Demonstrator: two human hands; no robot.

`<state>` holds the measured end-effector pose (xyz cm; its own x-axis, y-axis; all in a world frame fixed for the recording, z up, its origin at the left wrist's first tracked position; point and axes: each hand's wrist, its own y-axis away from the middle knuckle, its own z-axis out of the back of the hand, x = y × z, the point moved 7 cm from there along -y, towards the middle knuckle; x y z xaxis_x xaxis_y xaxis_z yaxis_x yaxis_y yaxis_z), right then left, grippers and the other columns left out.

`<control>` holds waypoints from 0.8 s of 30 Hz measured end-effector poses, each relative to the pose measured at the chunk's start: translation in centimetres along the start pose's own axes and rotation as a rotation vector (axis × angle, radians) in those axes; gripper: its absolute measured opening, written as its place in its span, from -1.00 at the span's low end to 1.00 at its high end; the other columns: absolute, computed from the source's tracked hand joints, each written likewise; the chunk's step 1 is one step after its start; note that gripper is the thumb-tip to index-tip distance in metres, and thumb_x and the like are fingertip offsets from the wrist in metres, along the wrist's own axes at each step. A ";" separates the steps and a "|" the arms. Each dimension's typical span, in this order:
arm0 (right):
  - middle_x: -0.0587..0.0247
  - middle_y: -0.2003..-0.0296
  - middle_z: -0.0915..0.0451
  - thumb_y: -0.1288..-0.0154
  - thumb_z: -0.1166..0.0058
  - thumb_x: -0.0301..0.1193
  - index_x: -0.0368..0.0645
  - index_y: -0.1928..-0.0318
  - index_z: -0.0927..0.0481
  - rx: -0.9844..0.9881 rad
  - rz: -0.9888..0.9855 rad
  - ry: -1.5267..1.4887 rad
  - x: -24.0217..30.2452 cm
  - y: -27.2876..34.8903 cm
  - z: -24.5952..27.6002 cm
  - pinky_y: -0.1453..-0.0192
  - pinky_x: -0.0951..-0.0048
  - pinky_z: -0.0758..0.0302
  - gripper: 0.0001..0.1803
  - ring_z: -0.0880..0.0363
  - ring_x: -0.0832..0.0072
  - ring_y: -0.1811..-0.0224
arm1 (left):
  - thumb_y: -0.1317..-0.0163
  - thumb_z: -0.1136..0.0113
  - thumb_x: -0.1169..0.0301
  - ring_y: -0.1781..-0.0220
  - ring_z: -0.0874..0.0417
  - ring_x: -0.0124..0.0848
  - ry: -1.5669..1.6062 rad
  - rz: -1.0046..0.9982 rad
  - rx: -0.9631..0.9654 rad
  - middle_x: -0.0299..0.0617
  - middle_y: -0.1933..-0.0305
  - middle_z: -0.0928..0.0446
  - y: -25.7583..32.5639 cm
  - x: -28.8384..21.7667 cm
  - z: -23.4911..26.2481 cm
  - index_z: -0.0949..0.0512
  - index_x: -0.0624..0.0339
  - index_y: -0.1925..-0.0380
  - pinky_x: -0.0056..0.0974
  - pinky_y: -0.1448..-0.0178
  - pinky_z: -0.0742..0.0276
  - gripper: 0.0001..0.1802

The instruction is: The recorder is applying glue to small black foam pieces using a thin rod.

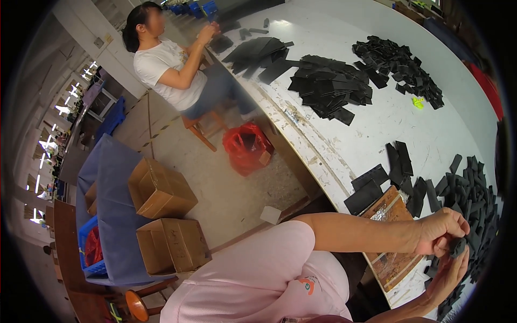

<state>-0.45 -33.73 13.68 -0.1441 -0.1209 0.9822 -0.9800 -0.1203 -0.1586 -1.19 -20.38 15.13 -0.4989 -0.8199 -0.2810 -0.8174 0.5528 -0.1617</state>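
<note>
White tabletop (398,125) runs diagonally past you, its near edge scuffed and stained, in a workroom with cardboard boxes (177,203) and a red plastic bag (243,156) on the floor side. Across the corner, a co-worker (171,67) in a white T-shirt sits on a wooden stool (200,129), both hands raised near the table edge.

Your left hand (442,232) and right hand (451,275) meet at the far right, over the near side of the table. Between them is a small dark piece (458,246); your left fingers are bent and closed on it from above, and your right fingers grip it from below. Its exact shape is partly hidden by your fingers.

Just beyond your hands lies a heap of narrow black pieces (476,185). Your left forearm passes over a brown wooden board (396,209) with clear film on it, and flat black pieces (364,197) lie next to its far end. Farther off, a broad black pile (329,85) spreads near a small yellow-green item (418,102).
</note>
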 end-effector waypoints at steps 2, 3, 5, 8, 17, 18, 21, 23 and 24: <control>0.38 0.33 -0.46 -0.21 0.05 -0.29 -0.27 0.02 -0.33 -0.028 -0.021 -0.006 -0.8 -0.5 0.3 0.44 0.87 -0.19 -0.60 -0.34 0.81 0.45 | 0.04 -0.03 0.57 0.90 -0.17 -0.64 -0.001 0.015 -0.031 -0.32 0.71 -0.30 -0.4 0.2 0.5 -0.32 0.23 0.45 -0.51 0.85 0.06 -0.87; 0.37 0.32 -0.47 -0.21 0.05 -0.30 -0.28 0.03 -0.34 -0.044 -0.047 -0.015 -1.3 -0.8 -0.2 0.42 0.88 -0.21 -0.61 -0.36 0.81 0.43 | 0.04 -0.03 0.57 0.90 -0.17 -0.64 0.000 0.012 -0.035 -0.32 0.71 -0.30 -0.3 0.1 0.6 -0.32 0.23 0.45 -0.51 0.85 0.06 -0.87; 0.36 0.31 -0.49 -0.21 0.05 -0.30 -0.28 0.06 -0.36 -0.076 -0.040 -0.022 -1.4 -0.5 -1.4 0.40 0.90 -0.24 -0.64 -0.41 0.81 0.39 | 0.04 -0.03 0.56 0.89 -0.16 -0.65 -0.113 -0.076 -0.057 -0.33 0.70 -0.29 -0.1 -0.7 0.7 -0.33 0.20 0.48 -0.52 0.84 0.07 -0.89; 0.44 0.50 -0.39 -0.22 0.07 -0.31 -0.26 0.18 -0.41 -0.050 -0.075 -0.085 -1.0 -0.7 -4.2 0.48 0.83 -0.18 -0.73 -0.24 0.83 0.56 | 0.04 -0.02 0.57 0.88 -0.14 -0.67 -0.002 -0.063 -0.151 -0.33 0.70 -0.30 -0.2 -1.0 2.5 -0.33 0.19 0.49 -0.52 0.84 0.08 -0.89; 0.40 0.55 -0.35 -0.14 -0.04 -0.29 -0.22 0.29 -0.39 0.105 -0.172 -0.303 -7.6 0.2 -3.8 0.62 0.80 -0.13 -0.74 -0.25 0.72 0.60 | 0.05 -0.03 0.60 0.88 -0.08 -0.68 -0.028 -0.008 -0.294 -0.36 0.70 -0.27 0.9 0.9 8.3 -0.33 0.13 0.46 -0.53 0.82 0.12 -0.84; 0.41 0.57 -0.34 -0.13 -0.04 -0.29 -0.22 0.29 -0.39 0.071 -0.190 -0.271 -7.6 0.0 -4.1 0.61 0.79 -0.14 -0.74 -0.25 0.73 0.61 | 0.05 -0.02 0.60 0.87 -0.08 -0.68 0.051 0.001 -0.331 -0.37 0.70 -0.27 1.0 1.0 8.8 -0.34 0.13 0.44 -0.54 0.81 0.12 -0.84; 0.44 0.60 -0.34 -0.14 -0.03 -0.30 -0.22 0.30 -0.39 0.070 -0.209 -0.189 -7.4 -1.4 -3.9 0.60 0.79 -0.14 -0.75 -0.24 0.74 0.62 | 0.04 -0.01 0.60 0.86 -0.09 -0.69 0.343 0.005 -0.345 -0.41 0.70 -0.26 0.3 1.1 9.2 -0.35 0.11 0.42 -0.55 0.79 0.11 -0.83; 0.47 0.63 -0.34 -0.15 0.00 -0.32 -0.21 0.30 -0.39 0.098 -0.219 -0.136 -5.4 -1.9 -5.0 0.60 0.80 -0.13 -0.78 -0.24 0.76 0.64 | 0.03 0.01 0.61 0.86 -0.10 -0.69 0.560 0.014 -0.327 -0.42 0.70 -0.26 -0.2 1.3 8.6 -0.35 0.10 0.41 -0.56 0.79 0.10 -0.83; 0.46 0.62 -0.35 -0.16 0.01 -0.33 -0.20 0.30 -0.38 0.089 -0.215 -0.104 -4.5 -2.3 -5.3 0.60 0.80 -0.13 -0.79 -0.24 0.75 0.64 | 0.02 0.02 0.61 0.86 -0.10 -0.70 0.575 -0.022 -0.273 -0.43 0.69 -0.27 -0.3 0.8 7.5 -0.36 0.10 0.41 -0.57 0.78 0.10 -0.82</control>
<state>1.70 -27.73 10.11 0.0857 -0.1836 0.9793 -0.9701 -0.2396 0.0400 0.83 -20.07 7.87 -0.4936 -0.8217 0.2850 -0.8355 0.5390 0.1070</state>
